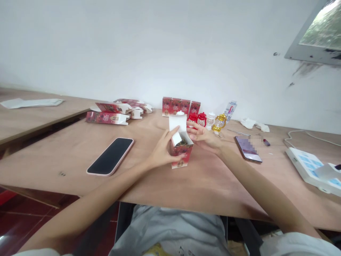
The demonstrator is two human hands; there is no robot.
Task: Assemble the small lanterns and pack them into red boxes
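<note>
My left hand (164,149) is wrapped round the left side of a red printed gift box (181,156). The box stands upright on the table, its white lid flap (178,122) raised at the back. Inside the opening, something dark and gold shows, only partly visible. At the upper right edge of the box is my right hand (204,138), fingers loosely bent and apart, with no object visible in them. Just behind it stand small lanterns: a red lantern (201,119), another partly hidden red one, a white lantern (210,121) and a gold lantern (219,122).
Several closed red boxes (176,106) stand by the wall. Unfolded red cartons (106,118) are piled at the back left. A pink-edged phone (110,156) lies left, another phone (247,148) right. A power strip (311,170) and crumpled tissues (247,123) are further right.
</note>
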